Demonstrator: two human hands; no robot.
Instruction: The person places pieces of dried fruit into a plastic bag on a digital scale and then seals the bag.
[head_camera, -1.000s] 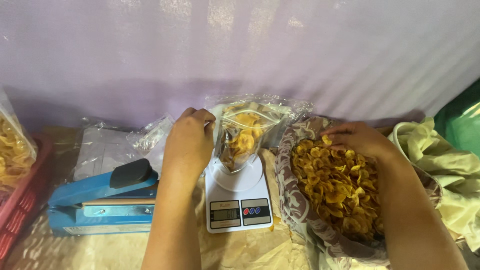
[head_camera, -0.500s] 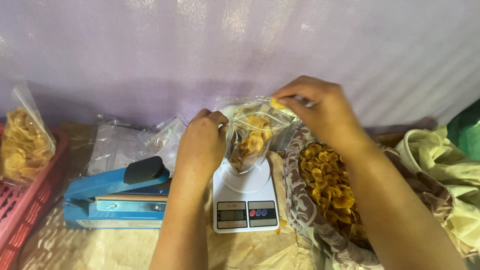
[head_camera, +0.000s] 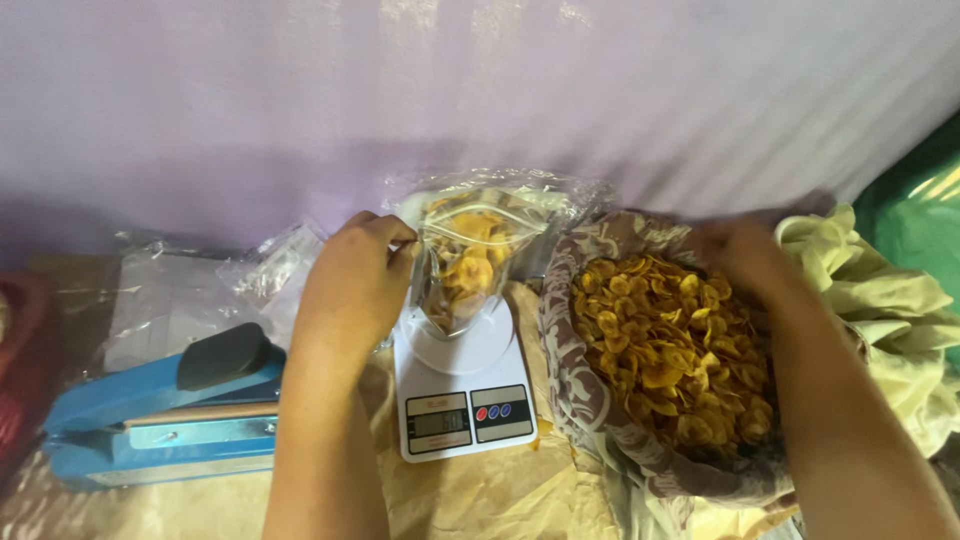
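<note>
A blue hinged heat sealer with a black knob (head_camera: 165, 405) lies at the left on the table. Beside it, the left hand (head_camera: 350, 290) pinches the rim of a clear plastic bag of yellow chips (head_camera: 470, 265), which stands on a white digital kitchen scale (head_camera: 460, 390). Further right, the right hand (head_camera: 745, 262), blurred, grip unclear, rests at the far edge of a patterned cloth-lined heap of yellow chips (head_camera: 670, 350).

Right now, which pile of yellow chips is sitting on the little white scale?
The chips in the clear plastic bag, standing on the white scale and held open by the left hand. The bigger heap lies in the patterned cloth beside it.
</note>
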